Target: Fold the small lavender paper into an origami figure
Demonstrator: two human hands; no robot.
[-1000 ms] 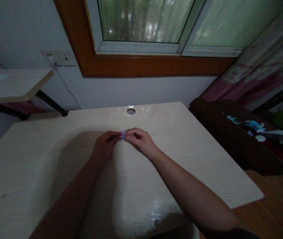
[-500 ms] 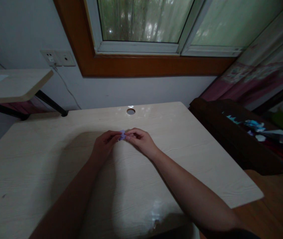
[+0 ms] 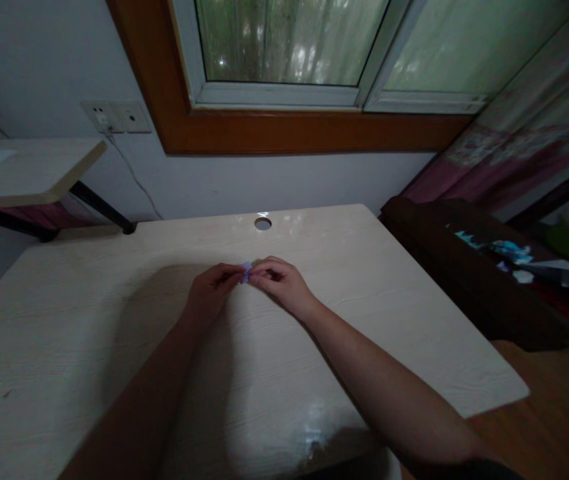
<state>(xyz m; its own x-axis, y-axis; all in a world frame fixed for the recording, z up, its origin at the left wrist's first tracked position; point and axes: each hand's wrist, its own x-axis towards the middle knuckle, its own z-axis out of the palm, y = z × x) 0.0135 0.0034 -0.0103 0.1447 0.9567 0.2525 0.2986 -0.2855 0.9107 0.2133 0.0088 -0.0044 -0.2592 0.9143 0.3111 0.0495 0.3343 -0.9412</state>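
Between my two hands is a small piece of purple paper (image 3: 245,267), folded or creased, held just above or on the pale wooden desk (image 3: 389,313). My left hand (image 3: 209,287) pinches its left side between thumb and fingers. From the other side, my right hand (image 3: 284,283) grips the right part with thumb and fingertips. The fingers cover much of the paper, so its full shape is hidden.
A round cable hole (image 3: 263,224) lies near the desk's back edge. At the left, a raised shelf (image 3: 29,177) stands on black legs. A white cable (image 3: 134,175) hangs from a wall socket (image 3: 114,117). Dark wooden furniture (image 3: 464,280) with assorted items borders the right side.
The fingers of my right hand have closed in slightly on the purple paper, and less of its lower part shows. Both arms stay almost where they were.
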